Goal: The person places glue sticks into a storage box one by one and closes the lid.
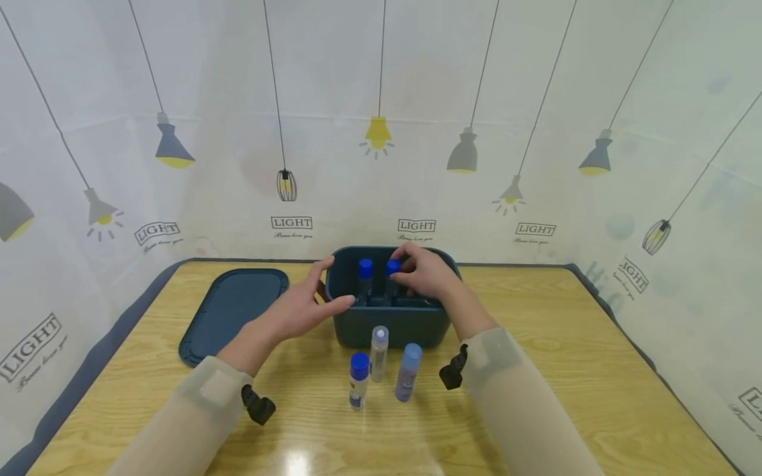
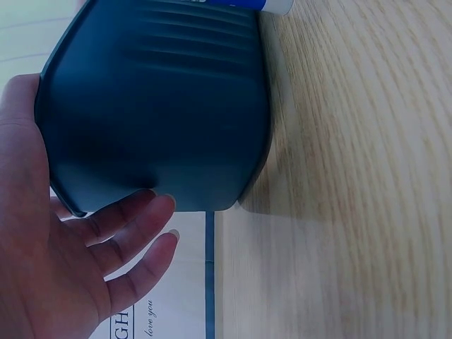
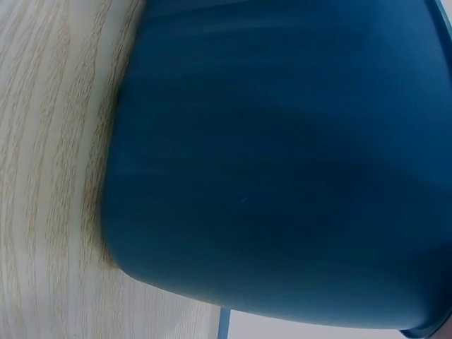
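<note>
A dark teal storage bin (image 1: 393,327) stands at the table's far side. My left hand (image 1: 300,304) holds its left end, thumb over the rim and fingers against the outer wall, as the left wrist view shows. Inside the bin my right hand (image 1: 423,270) pinches the blue cap of an upright glue stick (image 1: 393,268). Left of it stands another blue-capped glue stick (image 1: 365,269). Three tubes stand in front of the bin: a blue-capped glue stick (image 1: 358,380), a clear tube (image 1: 379,354) and a light-blue-capped tube (image 1: 408,371). In the right wrist view the bin wall hides the right fingers.
A flat dark teal lid (image 1: 235,307) lies on the wooden table (image 1: 536,344) left of the bin. A pale curtain (image 1: 333,79) printed with lamps closes off the back and sides, close behind the bin.
</note>
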A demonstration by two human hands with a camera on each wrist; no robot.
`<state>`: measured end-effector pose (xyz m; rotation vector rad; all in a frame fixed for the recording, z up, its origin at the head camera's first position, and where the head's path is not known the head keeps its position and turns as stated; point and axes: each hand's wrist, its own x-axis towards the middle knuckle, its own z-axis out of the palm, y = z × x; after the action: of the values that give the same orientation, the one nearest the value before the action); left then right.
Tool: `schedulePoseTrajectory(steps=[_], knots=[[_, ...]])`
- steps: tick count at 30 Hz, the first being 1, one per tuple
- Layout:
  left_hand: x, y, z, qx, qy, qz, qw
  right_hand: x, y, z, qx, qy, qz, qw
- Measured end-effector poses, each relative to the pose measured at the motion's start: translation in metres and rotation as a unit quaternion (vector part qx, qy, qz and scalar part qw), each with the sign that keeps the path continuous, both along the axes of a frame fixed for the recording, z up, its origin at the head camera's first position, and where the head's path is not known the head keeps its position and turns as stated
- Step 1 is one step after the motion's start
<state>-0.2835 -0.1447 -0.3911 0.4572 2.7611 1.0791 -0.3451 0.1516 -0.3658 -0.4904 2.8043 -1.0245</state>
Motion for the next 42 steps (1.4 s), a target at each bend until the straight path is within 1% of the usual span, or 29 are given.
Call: schedulePoseTrajectory(steps=[5, 15, 21, 26, 30, 36, 40, 42], knots=[[0.000, -0.001, -0.001, -0.002, 0.003, 0.001, 1.0000, 0.000, -0.001, 0.001, 0.007, 0.005, -0.003, 1.0000], [-0.001, -0.003, -0.002, 0.001, 0.004, 0.001, 1.0000, -0.001, -0.003, 0.001, 0.004, 0.006, -0.010, 0.9999], [-0.002, -0.003, -0.003, 0.001, 0.006, 0.001, 1.0000, -0.001, -0.002, 0.001, -0.013, 0.013, -0.013, 0.9997], [-0.001, -0.004, -0.003, 0.000, 0.006, 0.001, 1.0000, 0.001, -0.003, 0.004, -0.033, 0.023, -0.024, 0.9989], [-0.001, -0.003, -0.002, 0.000, 0.007, 0.001, 1.0000, 0.001, -0.003, 0.005, -0.046, 0.038, -0.034, 0.9976], [-0.002, -0.001, -0.004, 0.005, 0.010, -0.004, 0.9999, -0.001, 0.001, 0.006, -0.084, 0.080, -0.055, 0.9917], [-0.002, 0.000, -0.004, 0.007, 0.012, -0.003, 0.9999, 0.001, 0.005, 0.012, -0.132, 0.109, -0.063, 0.9833], [-0.002, 0.000, -0.004, 0.007, 0.013, -0.002, 0.9999, 0.005, 0.008, 0.018, -0.159, 0.115, -0.066, 0.9784]])
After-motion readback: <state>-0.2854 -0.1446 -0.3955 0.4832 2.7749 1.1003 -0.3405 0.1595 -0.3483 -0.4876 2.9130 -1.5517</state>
